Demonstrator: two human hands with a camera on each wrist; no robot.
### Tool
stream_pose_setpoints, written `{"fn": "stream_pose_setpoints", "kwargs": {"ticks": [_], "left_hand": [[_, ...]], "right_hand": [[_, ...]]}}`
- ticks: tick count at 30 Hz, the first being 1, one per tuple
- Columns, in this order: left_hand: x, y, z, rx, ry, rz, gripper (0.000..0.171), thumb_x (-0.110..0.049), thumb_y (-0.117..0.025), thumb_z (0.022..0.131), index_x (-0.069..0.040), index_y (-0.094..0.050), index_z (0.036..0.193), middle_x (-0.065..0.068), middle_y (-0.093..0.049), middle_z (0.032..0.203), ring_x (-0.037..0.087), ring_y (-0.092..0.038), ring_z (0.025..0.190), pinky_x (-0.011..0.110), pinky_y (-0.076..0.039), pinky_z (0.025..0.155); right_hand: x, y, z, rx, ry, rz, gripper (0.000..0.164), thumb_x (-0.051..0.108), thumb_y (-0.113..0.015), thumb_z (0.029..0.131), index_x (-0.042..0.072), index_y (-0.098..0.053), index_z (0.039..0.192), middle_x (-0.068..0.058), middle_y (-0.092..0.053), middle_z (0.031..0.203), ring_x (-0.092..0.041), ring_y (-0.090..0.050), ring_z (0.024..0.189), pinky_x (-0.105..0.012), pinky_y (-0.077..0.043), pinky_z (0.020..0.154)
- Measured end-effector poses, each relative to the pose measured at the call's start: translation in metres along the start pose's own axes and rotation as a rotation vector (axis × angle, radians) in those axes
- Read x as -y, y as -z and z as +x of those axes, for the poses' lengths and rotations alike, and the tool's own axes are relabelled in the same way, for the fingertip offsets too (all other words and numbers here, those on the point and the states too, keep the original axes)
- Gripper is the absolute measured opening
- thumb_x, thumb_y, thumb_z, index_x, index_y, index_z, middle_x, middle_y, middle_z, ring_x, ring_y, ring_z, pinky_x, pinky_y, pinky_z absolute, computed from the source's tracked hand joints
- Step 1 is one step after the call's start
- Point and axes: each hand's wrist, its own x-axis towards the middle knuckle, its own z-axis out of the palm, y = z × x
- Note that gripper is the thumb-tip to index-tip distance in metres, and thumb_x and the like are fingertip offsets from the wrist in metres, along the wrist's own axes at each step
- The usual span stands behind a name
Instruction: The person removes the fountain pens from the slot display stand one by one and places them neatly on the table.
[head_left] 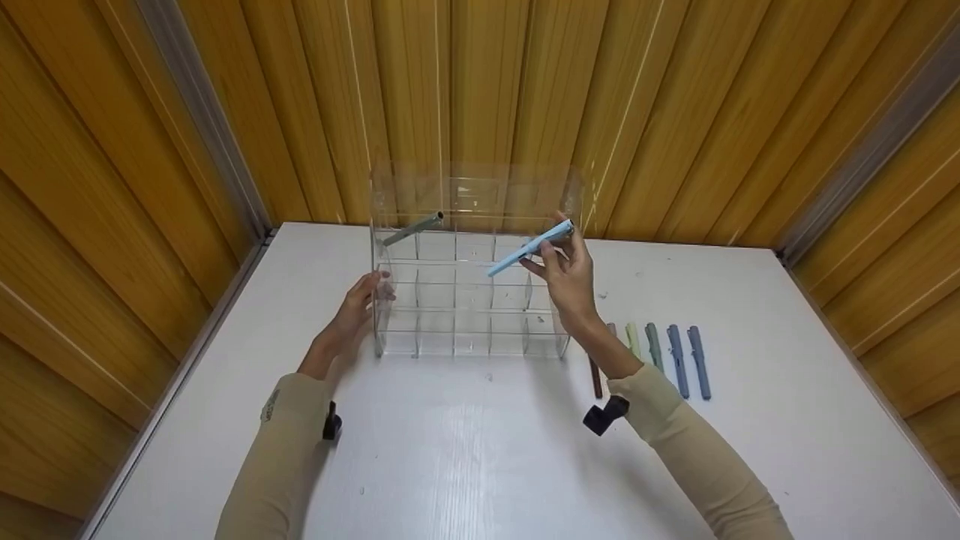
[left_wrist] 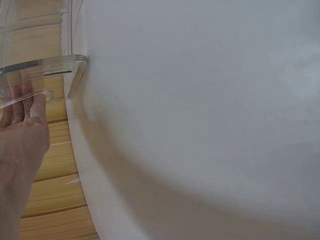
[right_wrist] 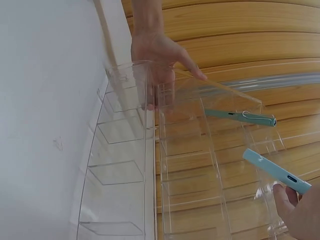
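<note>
A clear acrylic rack (head_left: 472, 332) with rows of small compartments stands on the white table. My left hand (head_left: 356, 307) rests against its left side wall, the thumb spread and the fingers fairly straight in the right wrist view. My right hand (head_left: 570, 285) pinches a light blue pen (head_left: 529, 249) between thumb and fingers, tilted above the right part of the rack. In the right wrist view, this light blue pen (right_wrist: 272, 169) is apart from a dark green pen (right_wrist: 242, 116), which leans in the rack's upper left compartment.
Right of the rack lie a light green pen (head_left: 633, 339), a green pen (head_left: 653, 345) and two blue pens (head_left: 678, 360). A dark brown pen (head_left: 596, 379) is partly hidden by my right forearm. Wood-look panels (head_left: 480, 90) stand behind and beside the table.
</note>
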Motion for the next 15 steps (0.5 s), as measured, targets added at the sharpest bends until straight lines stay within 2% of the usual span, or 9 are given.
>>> {"fn": "stream_pose_setpoints", "kwargs": {"ticks": [5,15], "left_hand": [[0.001,0.001,-0.001,-0.012,0.002,0.007,0.072,-0.052,-0.024,0.109,-0.002,-0.027,0.160,0.031,-0.034,0.153,0.037,-0.036,0.148,0.060,-0.011,0.131],[0.002,0.000,-0.001,-0.015,0.031,0.008,0.073,-0.053,-0.023,0.109,-0.003,-0.025,0.161,0.027,-0.035,0.155,0.037,-0.035,0.149,0.058,-0.011,0.132]], "right_hand": [[0.002,0.009,-0.002,0.012,-0.026,-0.035,0.060,-0.002,-0.045,0.109,0.006,-0.024,0.166,-0.012,-0.052,0.121,-0.015,-0.067,0.109,-0.037,-0.059,0.101],[0.002,0.034,-0.008,-0.008,-0.037,-0.128,0.050,0.001,-0.047,0.110,0.002,-0.039,0.159,-0.009,-0.053,0.117,-0.012,-0.067,0.103,-0.034,-0.061,0.097]]}}
